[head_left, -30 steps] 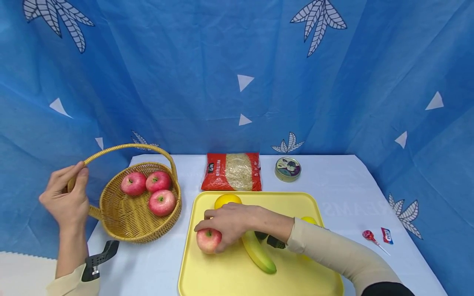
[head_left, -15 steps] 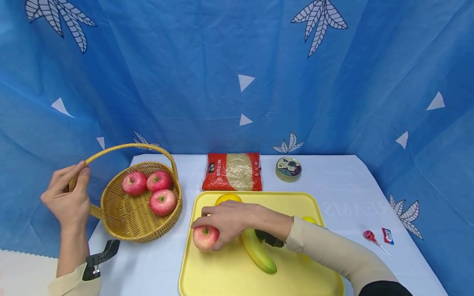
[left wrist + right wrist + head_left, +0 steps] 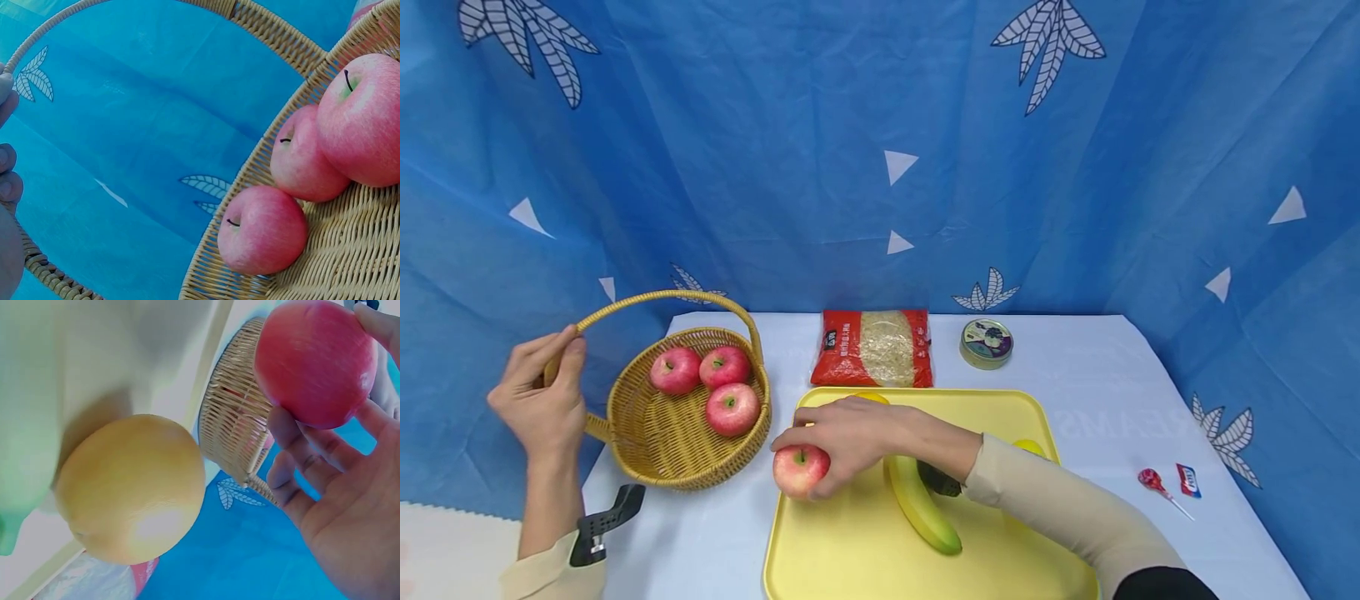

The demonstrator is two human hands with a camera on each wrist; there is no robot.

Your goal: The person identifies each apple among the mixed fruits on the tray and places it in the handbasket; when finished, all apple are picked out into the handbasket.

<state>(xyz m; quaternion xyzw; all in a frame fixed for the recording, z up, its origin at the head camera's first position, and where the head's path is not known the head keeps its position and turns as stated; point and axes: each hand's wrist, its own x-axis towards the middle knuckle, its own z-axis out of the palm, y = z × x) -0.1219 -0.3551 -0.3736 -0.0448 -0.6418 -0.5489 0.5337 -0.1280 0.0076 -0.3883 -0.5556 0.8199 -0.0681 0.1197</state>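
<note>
My left hand [image 3: 542, 392] grips the arched handle [image 3: 662, 297] of a wicker basket [image 3: 688, 458] at the left of the table. Inside the basket lie three red apples [image 3: 262, 230], clustered toward its back and right. My right hand [image 3: 850, 437] holds another red apple [image 3: 801, 471] between thumb and fingers, over the left edge of the yellow tray [image 3: 842, 567]. In the right wrist view this apple [image 3: 315, 362] appears raised beside the basket's side. A round yellow fruit [image 3: 134, 487] sits near that hand, mostly hidden by it in the head view.
A banana [image 3: 921, 508] and a dark green item [image 3: 938, 479] lie on the tray under my right forearm, with another yellow fruit [image 3: 1028, 447] partly covered. Behind stand a red food bag [image 3: 872, 348] and a round tin [image 3: 986, 343]. A lollipop [image 3: 1152, 481] and a small packet [image 3: 1187, 481] lie at right.
My right hand has carried the apple leftward and slightly up in the head view, from inside the tray to its left edge. The left hand keeps holding the basket handle.
</note>
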